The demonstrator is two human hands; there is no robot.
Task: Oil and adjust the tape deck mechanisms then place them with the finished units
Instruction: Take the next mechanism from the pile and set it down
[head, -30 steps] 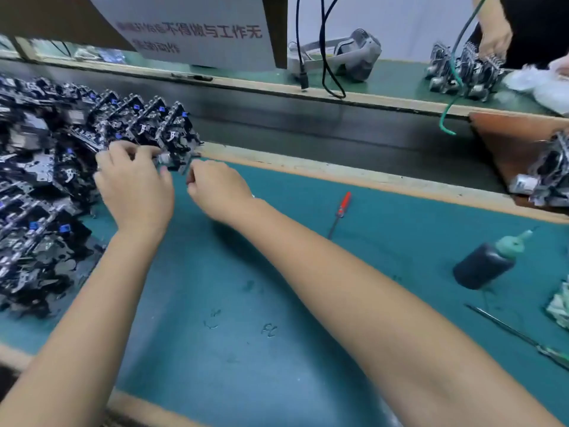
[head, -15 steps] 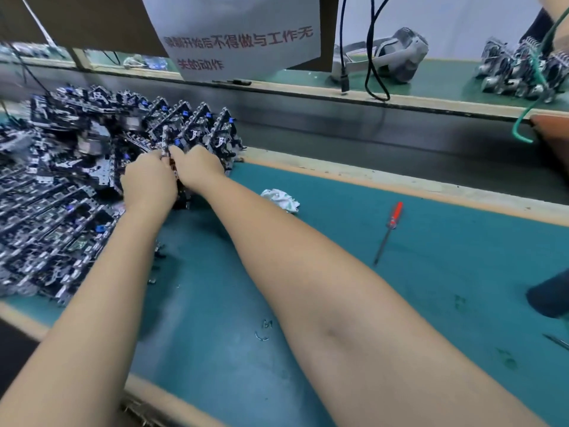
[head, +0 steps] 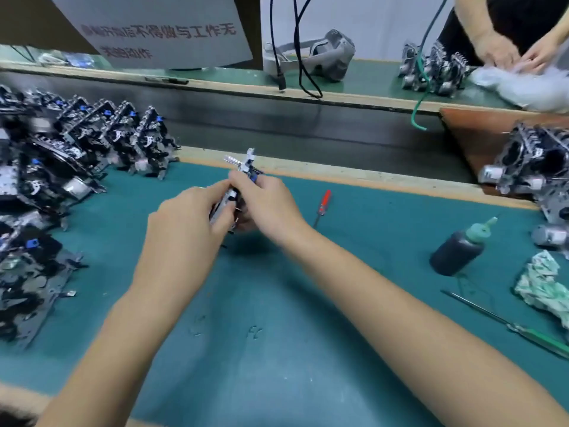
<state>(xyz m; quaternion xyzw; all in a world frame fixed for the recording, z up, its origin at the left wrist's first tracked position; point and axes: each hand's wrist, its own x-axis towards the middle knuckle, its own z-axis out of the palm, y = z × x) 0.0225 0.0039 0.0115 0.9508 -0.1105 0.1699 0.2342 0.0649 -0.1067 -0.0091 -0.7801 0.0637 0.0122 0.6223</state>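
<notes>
A tape deck mechanism (head: 243, 177), metal with blue and white parts, is held edge-up above the green mat (head: 277, 303). My left hand (head: 187, 223) grips its near end and my right hand (head: 268, 204) grips its far side; my fingers hide most of it. A large pile of mechanisms (head: 61, 167) covers the left of the mat. More mechanisms (head: 535, 167) stand on a brown board at the right. A dark oil bottle (head: 458, 251) with a green nozzle lies on the mat at the right.
A red-handled screwdriver (head: 321, 206) lies just right of my hands. A green-handled tool (head: 508, 325) and a crumpled rag (head: 545, 285) lie at the right edge. Across a dark conveyor (head: 308, 127), another person's hands (head: 517, 53) work beside more mechanisms (head: 434, 69). Cables (head: 295, 44) hang down.
My hands were at the pile on the left half a second ago. Now they hold one mechanism over the middle of the mat, clear of the pile.
</notes>
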